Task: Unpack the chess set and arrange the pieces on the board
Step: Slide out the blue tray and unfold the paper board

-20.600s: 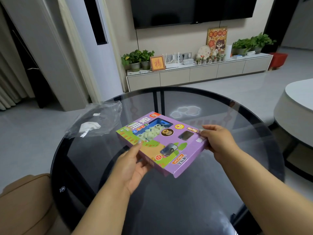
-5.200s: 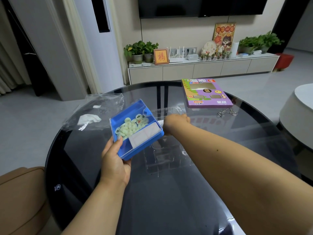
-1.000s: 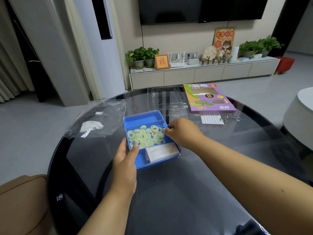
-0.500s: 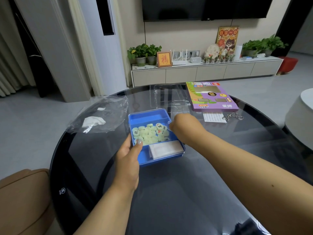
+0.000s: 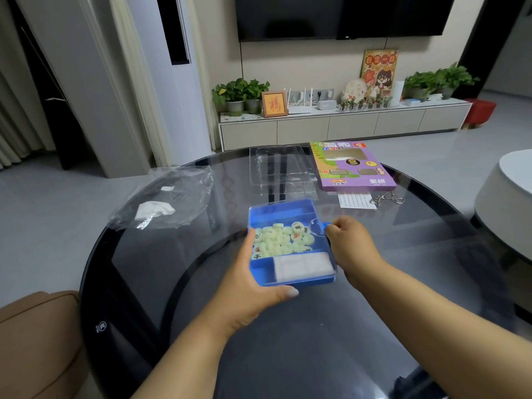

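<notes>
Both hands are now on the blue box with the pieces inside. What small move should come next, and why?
Probably lift the clear lid off. The left hand grips the blue box from its near left side, and the right hand pinches the tab at its right edge. The round pieces and a white folded sheet lie inside, seemingly under that lid, so nothing can come out yet.

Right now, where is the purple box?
In the head view, the purple box lies flat on the far right part of the glass table, right of the clear plastic tray.
</notes>
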